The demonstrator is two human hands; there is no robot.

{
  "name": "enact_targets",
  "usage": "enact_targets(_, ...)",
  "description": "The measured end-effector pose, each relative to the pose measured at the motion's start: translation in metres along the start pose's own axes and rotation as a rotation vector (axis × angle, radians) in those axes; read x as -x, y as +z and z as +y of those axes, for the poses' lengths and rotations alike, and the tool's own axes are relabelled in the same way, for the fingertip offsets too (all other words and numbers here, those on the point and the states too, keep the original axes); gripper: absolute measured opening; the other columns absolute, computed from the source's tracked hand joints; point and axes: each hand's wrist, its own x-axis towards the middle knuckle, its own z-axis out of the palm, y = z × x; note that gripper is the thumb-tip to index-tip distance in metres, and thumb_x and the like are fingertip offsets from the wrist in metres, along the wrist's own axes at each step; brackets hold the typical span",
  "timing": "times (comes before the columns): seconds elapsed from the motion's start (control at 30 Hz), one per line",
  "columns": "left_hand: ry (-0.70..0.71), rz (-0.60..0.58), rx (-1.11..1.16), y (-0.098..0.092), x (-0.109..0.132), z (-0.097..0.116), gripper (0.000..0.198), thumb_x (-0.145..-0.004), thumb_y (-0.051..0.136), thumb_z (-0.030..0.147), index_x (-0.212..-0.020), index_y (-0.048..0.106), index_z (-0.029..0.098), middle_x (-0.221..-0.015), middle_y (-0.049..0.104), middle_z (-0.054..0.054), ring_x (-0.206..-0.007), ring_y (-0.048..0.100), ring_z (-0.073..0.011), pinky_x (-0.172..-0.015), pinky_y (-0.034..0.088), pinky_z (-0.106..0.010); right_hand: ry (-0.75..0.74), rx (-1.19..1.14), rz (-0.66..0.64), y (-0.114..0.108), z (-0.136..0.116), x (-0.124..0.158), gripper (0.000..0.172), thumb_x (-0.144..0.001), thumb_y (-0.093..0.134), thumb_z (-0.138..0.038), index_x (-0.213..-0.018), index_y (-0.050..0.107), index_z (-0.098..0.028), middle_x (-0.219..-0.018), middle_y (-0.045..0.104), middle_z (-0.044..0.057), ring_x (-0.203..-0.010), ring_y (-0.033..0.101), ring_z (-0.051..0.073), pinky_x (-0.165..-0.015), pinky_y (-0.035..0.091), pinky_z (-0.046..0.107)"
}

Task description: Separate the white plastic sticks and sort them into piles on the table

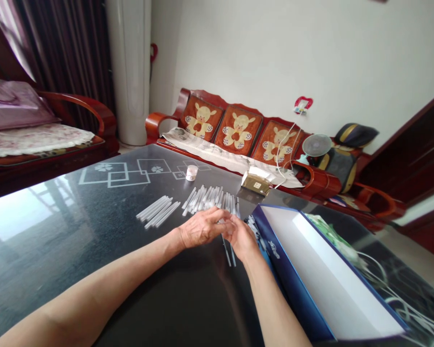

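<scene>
My left hand (pixel 204 228) and my right hand (pixel 241 239) meet above the dark table, fingers pinched close together. Whatever lies between their fingertips is too small and covered to make out. Just beyond them is a pile of slim whitish pen-like tubes (pixel 208 197). A smaller row of similar tubes (pixel 157 212) lies to the left, roughly side by side. Below the hands, two thin tubes (pixel 227 253) show on the tabletop, partly hidden by my right hand. Beside my right wrist, more small slim pieces (pixel 252 224) lie against the blue box's side.
An open blue box (pixel 296 274) with a white inside stands at the right. Past it lie a green-and-white packet (pixel 329 236) and white cables (pixel 401 303). A small white round container (pixel 191 172) and a tissue box (pixel 256 181) stand farther back, before a wooden sofa (pixel 235 127).
</scene>
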Motion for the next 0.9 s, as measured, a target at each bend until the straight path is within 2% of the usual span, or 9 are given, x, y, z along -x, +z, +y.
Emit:
enact_targets(0.07,0.072,0.014,0.073,0.001,-0.002,0.008,0.031,-0.095,0.035,0.018,-0.113,0.061,0.019,-0.114,0.058,-0.01,-0.105,0.054,-0.0183,-0.091,0.048,-0.03,0.049,-0.138,-0.036,0.003,-0.002,-0.002,0.018,-0.08,0.062,-0.034,-0.079,0.064,-0.015,-0.073,0.071,0.003,-0.061,0.065,0.012,-0.05,0.049,0.019)
enact_targets(0.17,0.133,0.056,0.138,0.004,-0.003,0.013,0.031,-0.096,0.034,0.016,-0.115,0.057,0.015,-0.116,0.059,-0.012,-0.11,0.055,-0.0171,-0.096,0.047,-0.029,0.082,-0.256,0.111,0.003,-0.009,-0.008,0.019,-0.087,0.057,-0.028,-0.072,0.061,-0.016,-0.066,0.069,0.002,-0.058,0.065,0.01,-0.047,0.048,0.016)
enact_targets(0.23,0.102,0.103,0.16,0.009,0.0,0.009,0.028,-0.095,0.035,0.017,-0.115,0.055,0.014,-0.115,0.06,-0.012,-0.107,0.058,-0.0159,-0.093,0.049,-0.027,0.097,-0.3,0.238,-0.001,-0.014,-0.013,0.019,-0.09,0.054,-0.024,-0.073,0.06,-0.017,-0.064,0.069,0.001,-0.054,0.064,0.009,-0.044,0.046,0.014)
enact_targets(0.3,-0.003,0.148,0.142,0.014,0.005,0.001,0.026,-0.095,0.037,0.018,-0.113,0.055,0.013,-0.108,0.062,-0.012,-0.099,0.06,-0.0149,-0.086,0.052,-0.025,0.09,-0.301,0.3,-0.006,-0.016,-0.016,0.016,-0.089,0.055,-0.024,-0.076,0.059,-0.017,-0.066,0.07,0.001,-0.053,0.064,0.009,-0.041,0.046,0.014)
enact_targets(0.43,-0.258,0.111,-0.097,0.024,0.017,-0.019,0.026,-0.094,0.037,0.019,-0.107,0.058,0.014,-0.087,0.063,-0.008,-0.081,0.061,-0.016,-0.071,0.052,-0.027,-0.044,-0.213,0.283,-0.01,-0.008,-0.015,0.014,-0.077,0.071,-0.028,-0.08,0.061,-0.018,-0.073,0.071,0.001,-0.059,0.066,0.011,-0.043,0.048,0.015)
enact_targets(0.5,-0.31,0.043,-0.213,0.025,0.019,-0.023,0.026,-0.094,0.037,0.021,-0.106,0.06,0.015,-0.081,0.061,-0.006,-0.077,0.06,-0.0176,-0.07,0.051,-0.029,-0.115,-0.169,0.27,-0.007,0.001,-0.013,0.024,-0.068,0.078,-0.031,-0.082,0.063,-0.018,-0.068,0.069,-0.002,-0.059,0.065,0.01,-0.044,0.048,0.015)
enact_targets(0.6,-0.343,-0.048,-0.224,0.023,0.016,-0.019,0.029,-0.096,0.035,0.028,-0.107,0.059,0.016,-0.082,0.06,-0.006,-0.074,0.059,-0.0169,-0.066,0.048,-0.027,-0.171,-0.09,0.23,0.003,0.014,-0.01,0.031,-0.061,0.082,-0.036,-0.081,0.066,-0.018,-0.067,0.067,-0.003,-0.061,0.063,0.01,-0.046,0.046,0.015)
enact_targets(0.73,-0.413,-0.123,-0.151,0.02,0.007,-0.006,0.035,-0.098,0.03,0.035,-0.103,0.058,0.015,-0.086,0.059,-0.007,-0.074,0.059,-0.016,-0.059,0.045,-0.024,-0.225,-0.046,0.136,0.014,0.023,-0.008,0.031,-0.063,0.08,-0.042,-0.081,0.067,-0.019,-0.077,0.068,-0.001,-0.07,0.064,0.012,-0.052,0.047,0.018)
enact_targets(0.9,-0.475,-0.184,-0.139,0.019,0.002,0.003,0.032,-0.098,0.03,0.031,-0.105,0.057,0.015,-0.09,0.06,-0.009,-0.082,0.061,-0.0191,-0.063,0.047,-0.026,-0.262,-0.054,0.106,0.016,0.026,-0.008,0.03,-0.069,0.074,-0.045,-0.083,0.069,-0.019,-0.088,0.07,0.002,-0.079,0.064,0.016,-0.065,0.051,0.026)
